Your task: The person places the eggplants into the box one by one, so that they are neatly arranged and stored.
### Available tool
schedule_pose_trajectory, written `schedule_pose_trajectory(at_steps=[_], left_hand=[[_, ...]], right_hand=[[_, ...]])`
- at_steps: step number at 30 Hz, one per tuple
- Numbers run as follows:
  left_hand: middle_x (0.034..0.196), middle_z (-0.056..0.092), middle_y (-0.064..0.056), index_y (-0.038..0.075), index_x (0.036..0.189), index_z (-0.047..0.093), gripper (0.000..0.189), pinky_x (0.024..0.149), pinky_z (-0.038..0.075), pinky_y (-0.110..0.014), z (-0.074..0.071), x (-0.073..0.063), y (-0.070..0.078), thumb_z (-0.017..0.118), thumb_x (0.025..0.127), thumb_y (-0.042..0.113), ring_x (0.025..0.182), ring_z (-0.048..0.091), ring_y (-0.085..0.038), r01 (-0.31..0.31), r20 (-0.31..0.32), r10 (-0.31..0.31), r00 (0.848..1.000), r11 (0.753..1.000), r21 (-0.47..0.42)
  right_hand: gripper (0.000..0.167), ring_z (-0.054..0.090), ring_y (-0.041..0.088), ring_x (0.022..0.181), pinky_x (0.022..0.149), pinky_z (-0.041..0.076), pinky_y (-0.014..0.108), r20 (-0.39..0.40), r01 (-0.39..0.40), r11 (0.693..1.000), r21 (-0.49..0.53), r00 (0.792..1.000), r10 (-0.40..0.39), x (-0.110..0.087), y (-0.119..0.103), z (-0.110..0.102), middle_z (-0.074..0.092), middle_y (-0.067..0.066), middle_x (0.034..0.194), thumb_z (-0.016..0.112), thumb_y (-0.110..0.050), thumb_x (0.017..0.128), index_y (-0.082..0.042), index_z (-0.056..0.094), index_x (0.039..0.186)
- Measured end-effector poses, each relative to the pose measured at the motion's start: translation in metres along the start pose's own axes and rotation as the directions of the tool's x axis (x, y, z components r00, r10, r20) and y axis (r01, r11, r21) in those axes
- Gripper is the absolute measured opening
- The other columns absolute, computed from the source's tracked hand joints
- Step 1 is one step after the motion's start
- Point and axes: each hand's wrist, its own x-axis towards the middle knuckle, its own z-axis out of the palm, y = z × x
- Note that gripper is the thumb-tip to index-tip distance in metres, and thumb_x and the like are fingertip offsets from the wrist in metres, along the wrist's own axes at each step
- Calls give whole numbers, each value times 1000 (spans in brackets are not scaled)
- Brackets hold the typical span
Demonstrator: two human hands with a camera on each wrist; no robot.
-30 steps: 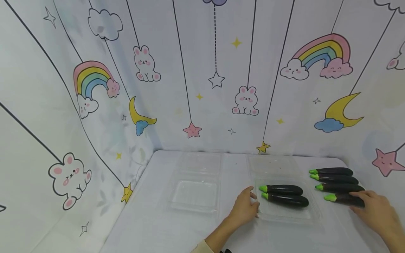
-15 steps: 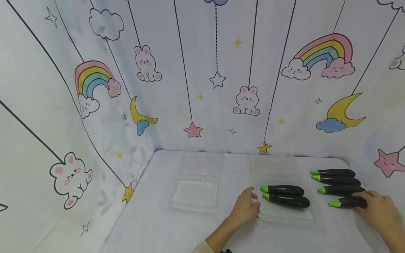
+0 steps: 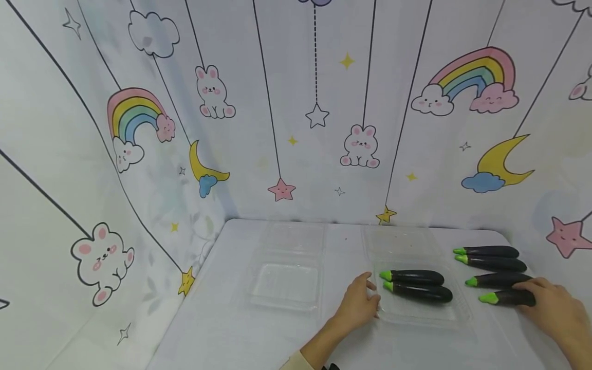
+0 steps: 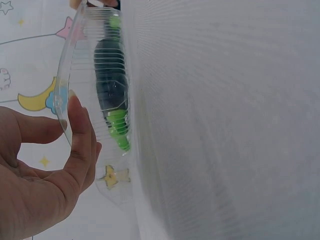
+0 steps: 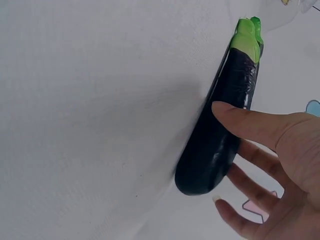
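Observation:
My right hand (image 3: 552,311) holds the nearest eggplant (image 3: 509,297) at its rounded end, the thumb on top and the fingers along the far side in the right wrist view. The eggplant is glossy black with a bright green stem that points left. On the left of it, my left hand (image 3: 358,303) pinches the rim of a clear plastic container (image 3: 416,321) between thumb and fingers, as the left wrist view shows. Inside that container two eggplants (image 3: 418,292) lie side by side, stems to the left.
Behind the held eggplant lie three more eggplants (image 3: 496,264), the nearest close to my right fingers. A second clear container (image 3: 284,306) with its lid (image 3: 293,239) folded back stands at left. A printed cloth wall (image 3: 305,154) rises behind the white table (image 3: 222,329).
My right hand and its eggplant have shifted slightly right and toward me. The eggplant just behind has also shifted a little toward me. My left hand stays at the container's rim.

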Motion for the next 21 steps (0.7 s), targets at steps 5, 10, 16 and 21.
schedule_pose_trajectory(at_steps=[5,10,16,21], left_hand=[[122,66,-9,-3,151,41,59,55,54,-17,0,0,-1,66,99,3,60,62,3,-2,3,2,1000,1000,1],[121,66,-7,-3,151,42,58,55,53,-16,1,0,-1,67,99,3,60,61,3,0,1,0,1000,1000,9],[122,66,-7,-3,152,42,59,56,53,-17,0,0,0,67,99,3,61,62,3,5,2,-5,1000,1000,2],[122,66,-9,-3,151,42,59,56,53,-17,0,0,-1,67,98,2,60,61,3,2,0,-2,1000,1000,-2]], right_hand=[[49,47,63,100,74,44,80,17,6,1000,3,1000,-6,-2,1,1,54,39,114,93,-8,67,5,69,108],[49,43,64,105,78,42,81,35,-1,1000,-3,999,1,-6,0,2,55,39,118,91,-9,70,5,68,111],[50,42,63,107,82,41,80,61,-24,1000,-11,998,25,-9,0,0,54,38,120,90,-9,72,6,66,113],[50,44,64,106,80,40,81,38,2,1000,3,999,-2,-10,-1,-4,54,38,120,90,-9,72,5,66,114]])
